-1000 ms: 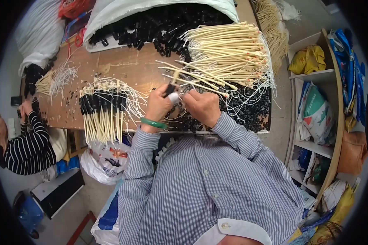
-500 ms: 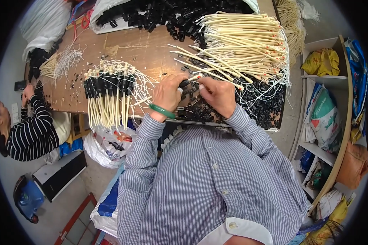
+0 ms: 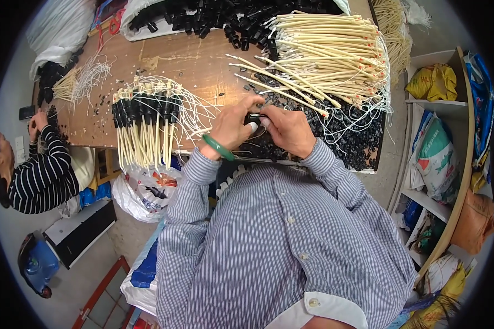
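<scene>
Close together over the near edge of the table, my left hand [image 3: 231, 126] and my right hand [image 3: 292, 131] are both closed. A small black plastic fitting [image 3: 252, 117] shows between the left thumb and fingers, partly covered. The right thumb and forefinger pinch right beside it; whatever lies between them is mostly hidden. Beyond my right hand lies a heap of thin pale-yellow tubes [image 3: 329, 60] with white tips and white threads. To my left, a row of yellow tubes with black fittings [image 3: 145, 112] overhangs the table edge, threads trailing right.
Small black pieces [image 3: 359, 140] cover the table's right front. Black fittings [image 3: 219, 16] spill from a white sack at the back. At the far left another person [image 3: 41, 170] in a striped top works at the table [image 3: 175, 60]. Shelves with bags [image 3: 436, 153] stand right.
My hands have drawn closer together, and my left fingers have lifted over the black fitting. The tube end with a red mark that showed between my hands is no longer visible.
</scene>
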The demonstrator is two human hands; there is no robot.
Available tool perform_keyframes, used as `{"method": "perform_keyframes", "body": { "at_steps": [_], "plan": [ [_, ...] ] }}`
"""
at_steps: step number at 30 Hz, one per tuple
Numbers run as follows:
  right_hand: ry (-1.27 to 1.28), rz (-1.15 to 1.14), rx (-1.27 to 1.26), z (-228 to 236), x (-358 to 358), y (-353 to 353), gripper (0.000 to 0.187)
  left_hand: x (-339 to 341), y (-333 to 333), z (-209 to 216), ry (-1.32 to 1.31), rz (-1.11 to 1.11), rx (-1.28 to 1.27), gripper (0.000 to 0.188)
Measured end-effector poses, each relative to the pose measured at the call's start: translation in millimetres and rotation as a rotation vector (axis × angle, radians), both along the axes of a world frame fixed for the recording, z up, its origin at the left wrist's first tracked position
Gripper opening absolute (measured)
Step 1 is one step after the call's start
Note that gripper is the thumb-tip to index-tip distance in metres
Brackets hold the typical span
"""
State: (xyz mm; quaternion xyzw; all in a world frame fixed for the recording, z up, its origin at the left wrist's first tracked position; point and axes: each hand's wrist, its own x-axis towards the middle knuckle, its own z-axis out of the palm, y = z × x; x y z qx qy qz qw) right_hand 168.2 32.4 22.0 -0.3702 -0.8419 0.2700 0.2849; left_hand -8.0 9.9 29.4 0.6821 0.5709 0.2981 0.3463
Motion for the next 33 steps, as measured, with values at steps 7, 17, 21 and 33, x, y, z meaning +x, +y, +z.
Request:
{"method": "perform_keyframes", "body": {
  "at_steps": [7, 17, 21, 33],
  "plan": [
    [0.223, -0.037, -0.291, 11, 7, -1, 0.021, 0, -2, -10, -0.278, 0.066, 0.478, 0.033],
    [0.030, -0.206, -0.309, 4, 21, -3, 0.011, -9, 49, -64, 0.297, 0.176, 0.340, 0.031],
    [0.068, -0.219, -0.364, -4, 34, 3, 0.012, -12, 51, -61, 0.220, 0.267, 0.198, 0.032],
    [0.080, -0.281, -0.382, 1, 44, 13, 0.010, 10, 41, -38, 0.164, 0.133, 0.213, 0.031]
  ]
}}
